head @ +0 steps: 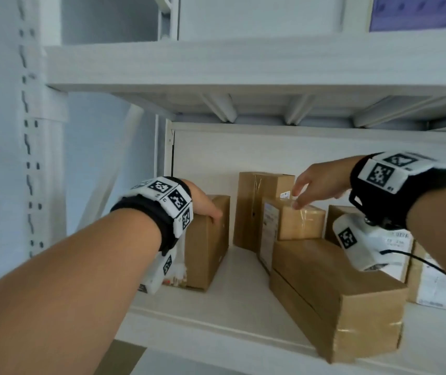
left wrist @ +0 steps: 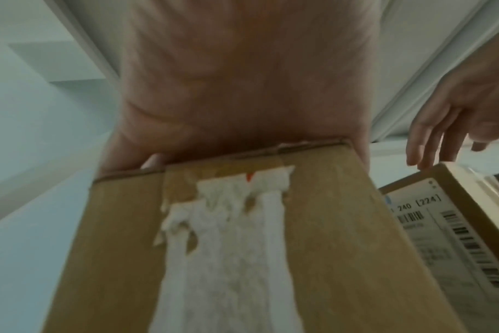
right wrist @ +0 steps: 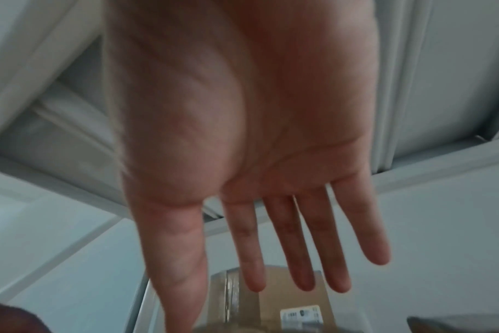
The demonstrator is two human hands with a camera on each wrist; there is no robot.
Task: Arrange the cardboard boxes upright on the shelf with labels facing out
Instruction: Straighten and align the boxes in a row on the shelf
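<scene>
My left hand (head: 208,209) grips the top of a brown cardboard box (head: 208,244) standing upright at the left of the shelf; its front face carries a torn white label (left wrist: 228,247). My right hand (head: 301,193) is open, with straight fingers (right wrist: 305,247) spread at the top edge of a small box (head: 297,223) whose barcode label (left wrist: 442,225) faces left. That small box leans on a long box (head: 333,290) lying flat. Behind them stands a tall box (head: 257,209) with a small label (right wrist: 299,315).
More boxes with white labels (head: 433,282) crowd the right end of the shelf board (head: 243,307). The upper shelf (head: 243,63) hangs low over the boxes. A white perforated upright (head: 29,158) bounds the left side. A gap lies between the left box and the long box.
</scene>
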